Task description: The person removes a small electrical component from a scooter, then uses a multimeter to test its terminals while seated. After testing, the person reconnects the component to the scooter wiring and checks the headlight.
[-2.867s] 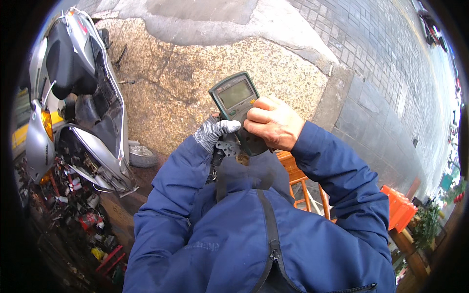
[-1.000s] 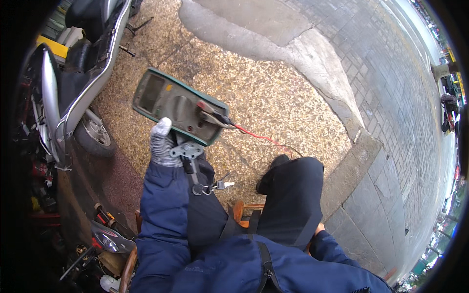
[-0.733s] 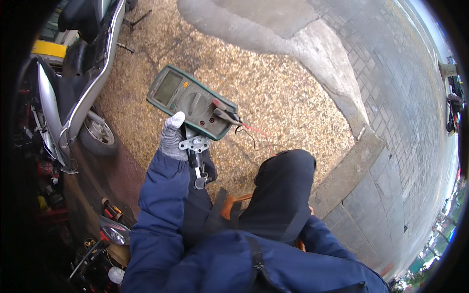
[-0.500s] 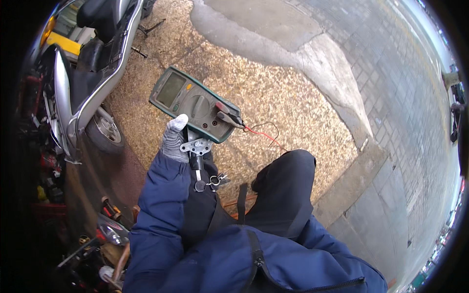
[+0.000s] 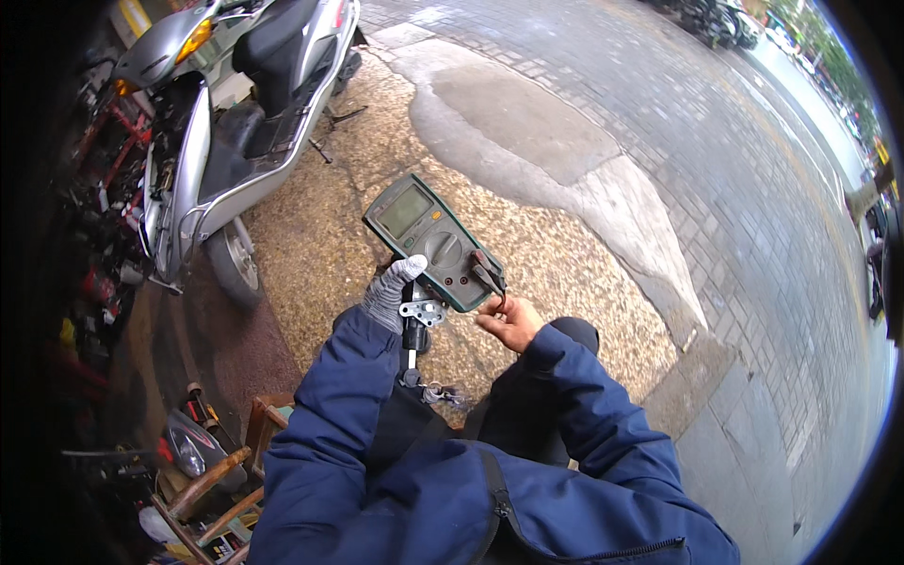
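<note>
As you look down through the head view, your left hand (image 5: 384,296), in a grey striped knit glove, is clamped on the multimeter (image 5: 439,241); thumb over the near edge of its face, other fingers mostly hidden. Meter sits in front of you, tilted, over speckled pavement (image 5: 574,273), its screen end up and to the left. Red and dark lead ends (image 5: 487,274) lie at its lower right corner, beside the sockets.

Your right hand (image 5: 513,323), bare, is at that same corner, fingers bent, tips just by the lead ends; you cannot tell from here whether they are closed on a lead.

Below your gloved thumb: metal bracket (image 5: 424,313) with holes, a black cylinder (image 5: 414,336) under it, and keys (image 5: 443,395) on a ring near your lap. How the bracket is supported is hidden.

To your left, a silver scooter (image 5: 226,160) with a black seat; nearer you, a wooden frame (image 5: 202,481) beside your blue sleeve (image 5: 325,414).
</note>
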A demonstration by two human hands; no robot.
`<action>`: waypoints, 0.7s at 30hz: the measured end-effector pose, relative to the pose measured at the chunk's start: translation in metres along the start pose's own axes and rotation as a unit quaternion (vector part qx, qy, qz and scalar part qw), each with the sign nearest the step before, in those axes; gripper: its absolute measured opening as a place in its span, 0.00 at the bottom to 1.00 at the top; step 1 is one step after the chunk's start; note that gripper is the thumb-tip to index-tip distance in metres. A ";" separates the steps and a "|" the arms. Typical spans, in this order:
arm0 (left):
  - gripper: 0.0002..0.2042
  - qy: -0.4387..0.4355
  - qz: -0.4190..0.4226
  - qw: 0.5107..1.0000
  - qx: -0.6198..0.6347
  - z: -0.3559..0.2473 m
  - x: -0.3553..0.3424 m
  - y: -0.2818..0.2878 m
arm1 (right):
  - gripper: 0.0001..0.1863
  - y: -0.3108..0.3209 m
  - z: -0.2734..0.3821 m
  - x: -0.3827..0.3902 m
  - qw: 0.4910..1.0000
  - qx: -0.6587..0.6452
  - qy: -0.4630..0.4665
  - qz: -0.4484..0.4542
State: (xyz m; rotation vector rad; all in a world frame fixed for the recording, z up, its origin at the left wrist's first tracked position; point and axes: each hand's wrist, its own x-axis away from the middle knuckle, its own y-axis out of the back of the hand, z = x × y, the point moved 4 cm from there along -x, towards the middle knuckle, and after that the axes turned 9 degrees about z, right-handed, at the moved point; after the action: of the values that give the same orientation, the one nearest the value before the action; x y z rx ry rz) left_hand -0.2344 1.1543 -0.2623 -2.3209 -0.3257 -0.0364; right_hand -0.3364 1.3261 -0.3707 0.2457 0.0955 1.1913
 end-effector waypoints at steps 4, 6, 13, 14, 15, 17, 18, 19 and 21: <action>0.25 -0.004 0.049 0.999 0.013 -0.039 0.017 0.049 | 0.13 0.051 -0.046 0.005 0.967 0.119 -0.172 -0.148; 0.24 0.010 0.106 0.990 0.093 -0.059 0.037 0.064 | 0.12 0.083 -0.053 0.008 0.947 0.237 -0.148 -0.157; 0.26 -0.034 0.095 0.986 0.130 -0.084 0.099 0.100 | 0.13 0.064 -0.055 -0.034 0.979 0.146 -0.080 -0.117; 0.28 -0.070 0.024 0.992 0.103 -0.085 0.102 0.111 | 0.14 0.056 -0.059 -0.042 0.986 0.095 -0.080 -0.110; 0.28 -0.074 0.021 0.990 0.121 -0.082 0.102 0.115 | 0.15 0.049 -0.065 -0.049 0.990 0.045 -0.081 -0.102; 0.28 -0.076 0.048 0.983 0.161 -0.078 0.095 0.120 | 0.14 0.041 -0.083 -0.061 0.987 0.045 -0.123 -0.094; 0.28 -0.072 0.062 0.979 0.183 -0.073 0.091 0.118 | 0.14 0.043 -0.093 -0.064 0.982 0.041 -0.136 -0.125; 0.29 -0.043 0.087 0.970 0.223 -0.066 0.085 0.114 | 0.15 0.046 -0.103 -0.067 0.978 0.037 -0.136 -0.151; 0.30 -0.045 0.073 0.974 0.211 -0.053 0.073 0.108 | 0.16 0.062 -0.123 -0.068 0.958 -0.006 -0.159 -0.238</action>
State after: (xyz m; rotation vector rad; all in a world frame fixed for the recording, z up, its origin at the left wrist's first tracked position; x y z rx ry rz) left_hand -0.1332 1.0613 -0.2927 -1.9201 -0.1847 0.1932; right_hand -0.4425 1.3011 -0.4786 0.3767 -0.1307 0.6611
